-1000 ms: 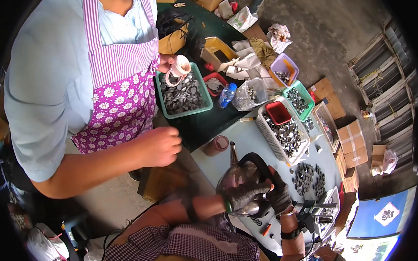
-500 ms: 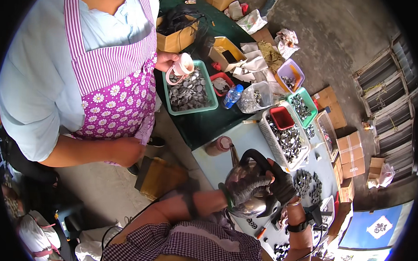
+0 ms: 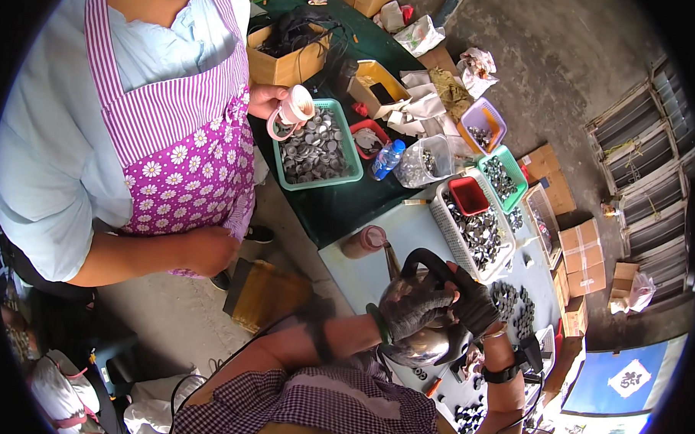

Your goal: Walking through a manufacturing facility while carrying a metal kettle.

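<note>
The co-worker's near hand [image 3: 218, 251], earlier held out, has drawn back left to the apron [image 3: 184, 169]; the cup [image 3: 293, 108] has shifted left over the basket [image 3: 323, 183]. The right hand [image 3: 476, 307] has moved slightly farther, and more dark pieces [image 3: 470, 418] show.

Workroom; strong light [image 3: 606, 429] at near right.
Dark green table [image 3: 317, 223] farther off, pale grey-blue table [image 3: 347, 277] nearer; grey floor [image 3: 194, 323] to left; barred frame [image 3: 647, 155] with dark slats at far right; blue panel [image 3: 593, 369] bearing white diamond patch [image 3: 630, 378], right.
</note>
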Tool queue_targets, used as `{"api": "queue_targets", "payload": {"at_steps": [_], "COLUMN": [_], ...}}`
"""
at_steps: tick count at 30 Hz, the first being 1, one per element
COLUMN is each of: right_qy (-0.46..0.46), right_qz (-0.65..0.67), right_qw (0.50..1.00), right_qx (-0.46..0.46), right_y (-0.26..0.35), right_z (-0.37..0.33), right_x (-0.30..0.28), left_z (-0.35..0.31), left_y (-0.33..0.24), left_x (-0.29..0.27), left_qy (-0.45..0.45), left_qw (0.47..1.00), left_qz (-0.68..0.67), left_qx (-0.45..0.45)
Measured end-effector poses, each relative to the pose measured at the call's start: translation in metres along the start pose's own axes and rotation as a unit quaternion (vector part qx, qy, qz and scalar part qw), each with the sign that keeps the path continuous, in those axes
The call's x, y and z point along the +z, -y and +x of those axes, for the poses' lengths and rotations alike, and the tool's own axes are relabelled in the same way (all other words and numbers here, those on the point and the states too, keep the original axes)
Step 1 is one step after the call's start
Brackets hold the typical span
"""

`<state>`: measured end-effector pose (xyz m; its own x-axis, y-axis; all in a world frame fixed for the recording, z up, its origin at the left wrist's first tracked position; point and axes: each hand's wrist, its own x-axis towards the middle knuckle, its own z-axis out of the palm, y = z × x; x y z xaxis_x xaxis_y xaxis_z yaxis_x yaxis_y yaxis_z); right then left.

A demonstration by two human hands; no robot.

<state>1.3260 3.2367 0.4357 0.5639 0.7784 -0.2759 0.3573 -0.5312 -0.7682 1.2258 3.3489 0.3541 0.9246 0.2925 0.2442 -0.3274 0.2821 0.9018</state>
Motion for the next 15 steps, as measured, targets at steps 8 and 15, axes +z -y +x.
{"api": "queue_targets", "payload": {"at_steps": [8,15], "right_qy": [0.028,0.034], "right_qz": [-0.099,-0.014], "right_qw": [0.995,0.999], "right_qx": [-0.016,-0.022], "right_y": [0.014,0.029], "right_z": [-0.002,-0.008], "right_x": [-0.002,-0.006], "left_z": [-0.005,-0.001], "left_y": [0.006,0.014], "left_x": [0.005,0.009], "left_qy": [0.01,0.008], "left_qw": [0.9,0.938], "left_qz": [-0.397,-0.305], "left_qx": [-0.181,-0.164]}}
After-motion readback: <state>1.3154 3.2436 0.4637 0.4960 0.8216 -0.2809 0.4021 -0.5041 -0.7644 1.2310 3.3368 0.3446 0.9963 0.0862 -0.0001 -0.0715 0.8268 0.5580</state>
